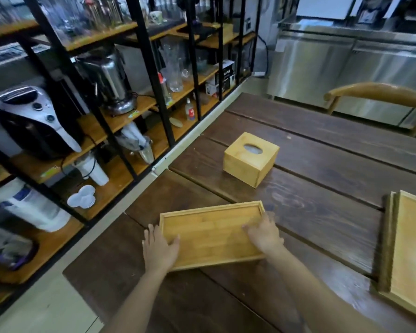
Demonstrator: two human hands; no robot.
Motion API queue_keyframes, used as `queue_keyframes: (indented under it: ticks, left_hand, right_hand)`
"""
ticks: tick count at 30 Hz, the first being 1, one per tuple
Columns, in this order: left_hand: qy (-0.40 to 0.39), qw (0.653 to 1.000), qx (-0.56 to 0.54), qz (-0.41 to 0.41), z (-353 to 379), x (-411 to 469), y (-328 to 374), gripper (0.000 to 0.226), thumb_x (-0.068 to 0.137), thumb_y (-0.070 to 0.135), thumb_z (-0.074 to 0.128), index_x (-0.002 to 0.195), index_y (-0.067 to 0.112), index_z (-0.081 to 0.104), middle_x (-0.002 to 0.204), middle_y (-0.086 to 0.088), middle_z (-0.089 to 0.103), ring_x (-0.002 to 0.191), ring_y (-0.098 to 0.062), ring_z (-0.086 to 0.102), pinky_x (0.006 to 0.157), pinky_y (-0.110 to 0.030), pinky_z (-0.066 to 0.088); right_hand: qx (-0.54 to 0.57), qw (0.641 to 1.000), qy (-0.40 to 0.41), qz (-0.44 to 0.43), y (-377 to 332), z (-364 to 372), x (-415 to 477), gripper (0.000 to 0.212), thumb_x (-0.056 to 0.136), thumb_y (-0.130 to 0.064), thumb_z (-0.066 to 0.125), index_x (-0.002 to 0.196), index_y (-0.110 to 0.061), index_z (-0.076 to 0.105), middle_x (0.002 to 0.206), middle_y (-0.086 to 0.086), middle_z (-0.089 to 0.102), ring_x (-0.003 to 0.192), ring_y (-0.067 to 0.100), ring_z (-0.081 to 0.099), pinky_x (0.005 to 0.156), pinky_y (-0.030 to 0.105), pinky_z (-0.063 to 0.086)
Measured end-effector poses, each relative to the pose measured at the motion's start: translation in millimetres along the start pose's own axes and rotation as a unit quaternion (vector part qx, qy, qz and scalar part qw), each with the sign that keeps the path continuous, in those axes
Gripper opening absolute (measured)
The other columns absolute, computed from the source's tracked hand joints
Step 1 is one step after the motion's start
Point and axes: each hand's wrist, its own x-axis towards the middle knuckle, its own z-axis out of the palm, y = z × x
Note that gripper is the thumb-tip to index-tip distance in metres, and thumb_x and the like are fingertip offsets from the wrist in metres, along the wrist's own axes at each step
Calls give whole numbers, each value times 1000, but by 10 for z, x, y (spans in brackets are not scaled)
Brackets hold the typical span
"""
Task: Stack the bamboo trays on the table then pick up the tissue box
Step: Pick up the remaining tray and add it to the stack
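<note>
Both hands grip the small bamboo tray (210,233) by its ends: left hand (159,248), right hand (264,233). Looks lifted, hard to tell. Tissue box (250,158) sits beyond.

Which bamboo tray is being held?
The smaller tray near the table's left edge, with the left hand and right hand on its ends; the larger tray at right lies untouched.
</note>
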Motion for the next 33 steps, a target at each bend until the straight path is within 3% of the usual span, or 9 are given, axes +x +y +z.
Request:
queue_keyframes:
  ticks: [3,6,14,17,19,21,23,27,33]
  left_hand:
    - [-40,987,-154,-25,-20,19,11,68,92,22,54,148,13,17,160,-6,9,146,-29,3,119,-46,4]
    - [-76,948,-306,-46,-160,16,23,56,87,15,59,137,23,37,142,-7,45,127,-30,42,106,-48,34]
    - [-109,907,-389,121,-470,-113,797,32,85,10,64,99,39,58,118,-2,64,110,-23,59,89,-46,51]
    - [-230,840,-478,111,-510,-199,1224,36,72,30,74,104,44,66,115,1,66,107,-24,61,79,-45,55]
    - [-343,751,-555,102,-418,-256,1453,47,65,39,76,111,38,67,115,-1,68,108,-28,61,77,-45,57]
    - [-434,643,-619,123,-249,-390,1671,59,63,36,80,120,27,63,117,-4,68,112,-29,61,87,-45,54]
    - [-471,607,-622,151,-15,-631,1895,77,59,30,84,130,24,52,125,-4,63,118,-27,57,97,-49,47]
    - [-417,717,-544,123,641,-1313,2263,72,85,19,64,141,37,23,140,-3,48,119,-26,55,98,-55,45]
    - [-366,812,-441,110,1166,-1574,2564,51,96,22,48,142,30,27,141,-3,47,124,-26,49,105,-54,39]
  right_hand:
    - [177,983,4,41,25,-70,24,59,82,-32,60,133,-16,35,139,11,44,125,34,41,107,51,30]
    - [299,953,4,57,88,-151,35,56,84,-21,61,134,-15,37,138,10,45,123,30,41,97,42,33]
    - [321,936,146,11,427,-747,39,41,89,-30,54,124,-9,54,128,11,57,116,30,50,100,45,38]
    - [364,903,229,-5,626,-1062,3,29,92,-31,49,110,-10,58,110,5,58,100,24,51,83,38,38]
    - [402,876,266,-10,768,-1205,-27,16,93,-31,47,100,-18,55,99,-1,55,96,22,50,80,36,36]
    - [472,833,288,-13,880,-1304,-67,10,94,-29,45,88,-24,52,86,-8,53,90,18,49,75,34,38]
    - [551,777,304,-6,954,-1360,-121,11,94,-26,45,86,-25,53,83,-9,52,86,15,48,74,31,39]
    - [601,736,308,53,1124,-1392,-194,24,92,-24,49,115,-17,50,99,1,54,97,21,51,92,41,41]
    - [304,887,348,-12,1722,-1820,-485,27,82,-39,61,99,-19,63,99,1,58,90,15,55,74,28,45]
